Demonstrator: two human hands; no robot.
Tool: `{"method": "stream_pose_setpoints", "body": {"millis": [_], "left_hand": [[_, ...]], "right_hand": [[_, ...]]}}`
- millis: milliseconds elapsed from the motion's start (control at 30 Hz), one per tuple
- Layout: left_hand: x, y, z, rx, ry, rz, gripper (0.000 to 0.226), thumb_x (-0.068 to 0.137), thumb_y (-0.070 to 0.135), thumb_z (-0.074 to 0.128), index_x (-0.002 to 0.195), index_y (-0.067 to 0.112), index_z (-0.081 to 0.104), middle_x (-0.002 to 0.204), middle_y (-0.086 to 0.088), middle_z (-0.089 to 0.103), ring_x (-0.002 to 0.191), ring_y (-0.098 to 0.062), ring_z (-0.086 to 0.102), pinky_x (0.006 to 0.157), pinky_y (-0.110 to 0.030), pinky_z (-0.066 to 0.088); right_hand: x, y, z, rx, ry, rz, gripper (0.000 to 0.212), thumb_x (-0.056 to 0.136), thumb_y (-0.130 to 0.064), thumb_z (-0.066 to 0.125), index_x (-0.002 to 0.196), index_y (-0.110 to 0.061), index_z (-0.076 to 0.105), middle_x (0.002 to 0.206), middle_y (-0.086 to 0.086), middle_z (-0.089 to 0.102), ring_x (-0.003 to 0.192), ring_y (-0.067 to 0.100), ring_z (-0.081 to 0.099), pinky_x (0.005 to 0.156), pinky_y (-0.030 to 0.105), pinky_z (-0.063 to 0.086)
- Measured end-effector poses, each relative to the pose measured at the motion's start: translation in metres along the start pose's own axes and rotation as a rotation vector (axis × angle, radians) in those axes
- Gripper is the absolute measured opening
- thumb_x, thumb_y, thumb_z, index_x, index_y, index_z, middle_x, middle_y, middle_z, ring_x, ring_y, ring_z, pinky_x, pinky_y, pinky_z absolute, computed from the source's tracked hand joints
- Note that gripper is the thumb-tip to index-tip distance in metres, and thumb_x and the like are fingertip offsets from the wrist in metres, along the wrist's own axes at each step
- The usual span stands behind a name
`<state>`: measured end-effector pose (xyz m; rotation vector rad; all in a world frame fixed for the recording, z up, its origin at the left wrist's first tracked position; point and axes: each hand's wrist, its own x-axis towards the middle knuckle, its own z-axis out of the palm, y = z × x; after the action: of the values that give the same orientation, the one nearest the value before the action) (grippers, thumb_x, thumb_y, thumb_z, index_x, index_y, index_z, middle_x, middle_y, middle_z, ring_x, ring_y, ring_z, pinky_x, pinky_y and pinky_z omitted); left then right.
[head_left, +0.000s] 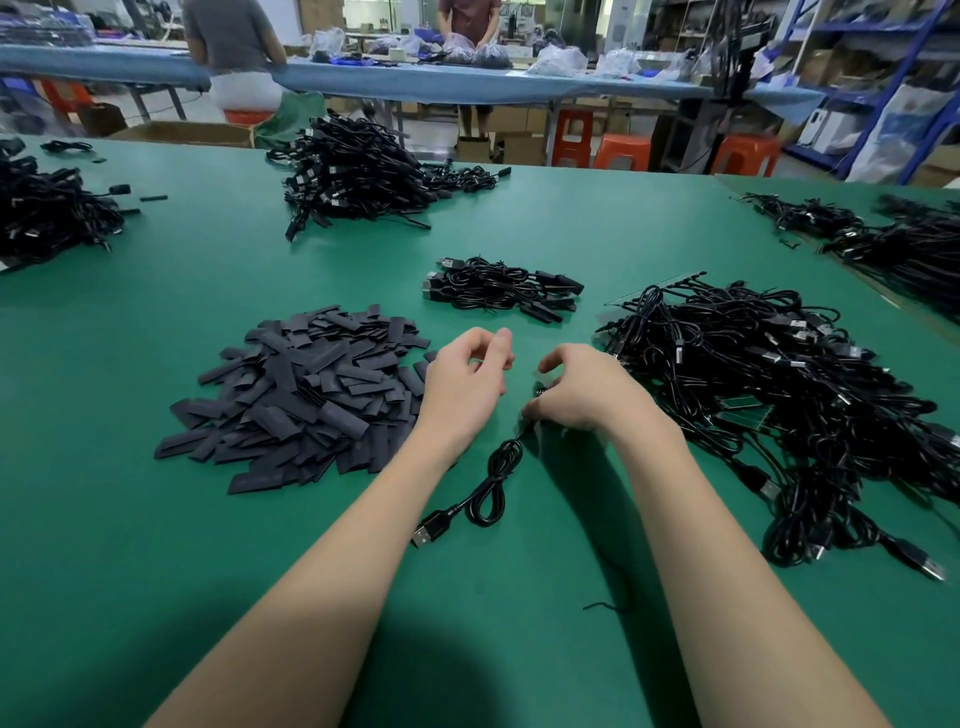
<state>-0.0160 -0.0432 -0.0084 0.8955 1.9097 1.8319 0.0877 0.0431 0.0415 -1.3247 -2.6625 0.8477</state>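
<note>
A green table mat (208, 545) filled the view. From the hands, a heap of flat dark sleeves (306, 395) lay at 9 o'clock, a small cable bundle (504, 288) at 12, and a big tangle of cables (769, 395) at 3. More cable piles sat farther off at 11 o'clock (358, 171), at 10 (47, 213) and at 2 (904, 244). Beyond the table stood orange stools (623, 150), a blue-topped bench (467, 83) with two people at it, and blue shelving (883, 78) at 1 o'clock.

The people were cut off at the shoulders, and the big tangle ran out of view on the right. The right hand's fingers hid the cable's upper end, where only a small dark piece showed, too small to make out.

The USB cable (491, 488) was thin and black, looped once, and lay on the mat at 6 o'clock from the hands, its metal plug (431, 527) lowest. The right hand (587, 389) had its fingers curled tight round the cable's top end. The left hand (462, 384) was just beside it, loosely curled, with nothing seen in it.
</note>
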Motion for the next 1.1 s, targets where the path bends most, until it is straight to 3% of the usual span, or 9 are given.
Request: {"method": "stream_pose_setpoints", "body": {"millis": [133,267,400,467,600,800,867,1033,1100], "left_hand": [[-0.002,0.003,0.003,0.088,0.015,0.108,0.02,0.098,0.037,0.058,0.083,0.024,0.058,0.055,0.013,0.056,0.051,-0.013,0.047,0.059,-0.029,0.041],[-0.009,0.008,0.009,0.195,-0.024,0.219,0.008,0.097,0.026,0.06,0.089,0.022,0.058,0.062,0.026,0.058,0.053,0.002,0.051,0.056,-0.011,0.037],[-0.01,0.009,0.01,-0.023,-0.07,0.033,0.005,0.097,0.018,0.059,0.093,0.02,0.058,0.093,0.005,0.065,0.075,-0.005,0.061,0.073,-0.026,0.052],[-0.008,0.011,0.008,-0.166,-0.11,-0.069,0.004,0.099,0.016,0.057,0.096,0.017,0.058,0.099,-0.007,0.065,0.077,-0.006,0.063,0.068,-0.022,0.052],[-0.008,0.011,0.008,-0.26,-0.204,-0.146,0.003,0.1,0.015,0.058,0.097,0.016,0.059,0.096,-0.005,0.065,0.074,-0.006,0.065,0.07,-0.02,0.052],[-0.013,0.01,0.009,-0.194,-0.282,-0.112,0.01,0.095,0.005,0.062,0.1,0.013,0.061,0.101,-0.007,0.064,0.092,-0.017,0.061,0.088,-0.032,0.055],[-0.016,0.011,0.008,-0.17,-0.276,-0.107,0.013,0.093,0.0,0.063,0.099,0.011,0.06,0.101,-0.009,0.065,0.088,-0.019,0.063,0.08,-0.025,0.057],[-0.018,0.013,0.005,-0.203,-0.266,-0.135,0.017,0.092,-0.003,0.063,0.105,0.008,0.06,0.101,-0.014,0.065,0.084,-0.02,0.063,0.073,-0.019,0.053],[-0.018,0.012,0.005,-0.209,-0.259,-0.145,0.017,0.092,-0.002,0.064,0.105,0.009,0.061,0.103,-0.014,0.066,0.082,-0.019,0.063,0.075,-0.02,0.053]], "right_hand": [[-0.002,0.001,-0.002,0.019,-0.007,0.025,0.048,0.076,-0.022,0.075,0.123,-0.026,0.062,0.102,0.0,0.059,0.089,0.018,0.057,0.07,0.025,0.042],[0.001,0.006,-0.002,0.186,0.017,-0.007,0.01,0.075,-0.018,0.072,0.082,-0.024,0.069,0.071,-0.006,0.065,0.058,0.009,0.056,0.053,0.021,0.039],[0.0,0.011,-0.008,0.445,-0.009,-0.001,0.016,0.08,-0.011,0.069,0.067,-0.021,0.069,0.057,-0.008,0.063,0.058,0.011,0.054,0.053,0.02,0.043],[-0.001,0.013,-0.012,0.51,-0.064,0.012,0.017,0.083,-0.008,0.068,0.072,-0.019,0.07,0.061,-0.004,0.064,0.062,0.012,0.056,0.052,0.018,0.044],[-0.002,0.016,-0.018,0.742,-0.104,0.018,0.012,0.088,-0.008,0.07,0.079,-0.014,0.072,0.068,0.003,0.067,0.057,0.009,0.058,0.054,0.017,0.053],[-0.001,0.014,-0.019,0.84,-0.004,0.018,0.016,0.088,0.0,0.064,0.078,-0.011,0.07,0.07,0.001,0.066,0.052,0.008,0.062,0.059,0.018,0.057],[-0.001,0.013,-0.019,0.842,-0.004,0.008,0.011,0.089,-0.002,0.064,0.083,-0.01,0.071,0.076,0.003,0.066,0.053,0.008,0.062,0.059,0.019,0.057],[0.001,0.012,-0.026,0.552,0.075,-0.01,0.01,0.089,-0.013,0.067,0.092,-0.021,0.073,0.089,0.003,0.071,0.069,0.015,0.063,0.074,0.029,0.059],[0.001,0.006,-0.03,0.343,0.198,-0.094,0.01,0.087,-0.022,0.067,0.094,-0.027,0.072,0.09,-0.007,0.073,0.074,0.011,0.062,0.075,0.023,0.053]]}}
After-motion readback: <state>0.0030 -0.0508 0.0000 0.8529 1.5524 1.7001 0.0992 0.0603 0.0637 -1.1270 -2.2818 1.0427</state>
